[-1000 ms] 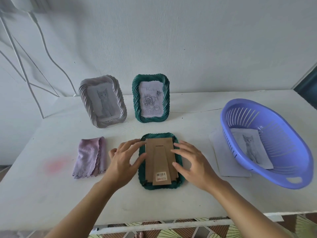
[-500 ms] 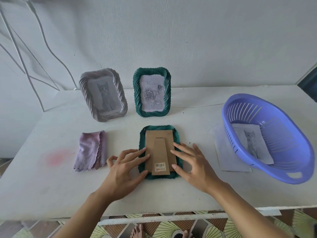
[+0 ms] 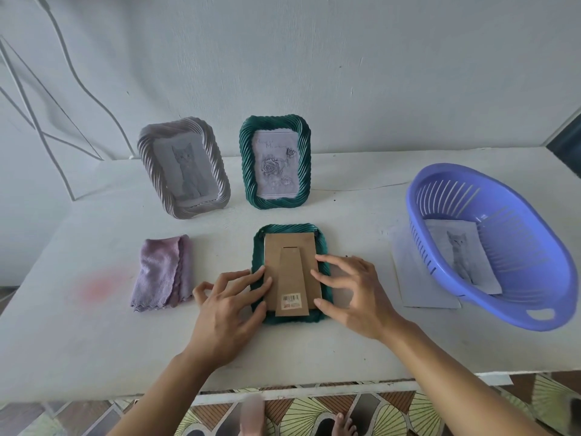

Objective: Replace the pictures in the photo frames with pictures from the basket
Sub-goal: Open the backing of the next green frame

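Left hand (image 3: 227, 305), right hand (image 3: 356, 289) spread, pressing face-down frame (image 3: 289, 230) | basket (image 3: 539, 272): cat picture (image 3: 461, 258)

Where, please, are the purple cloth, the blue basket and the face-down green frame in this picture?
purple cloth (image 3: 162, 272): head view, middle of the fold.
blue basket (image 3: 515, 243): head view, slatted inner wall.
face-down green frame (image 3: 287, 228): head view, top border.
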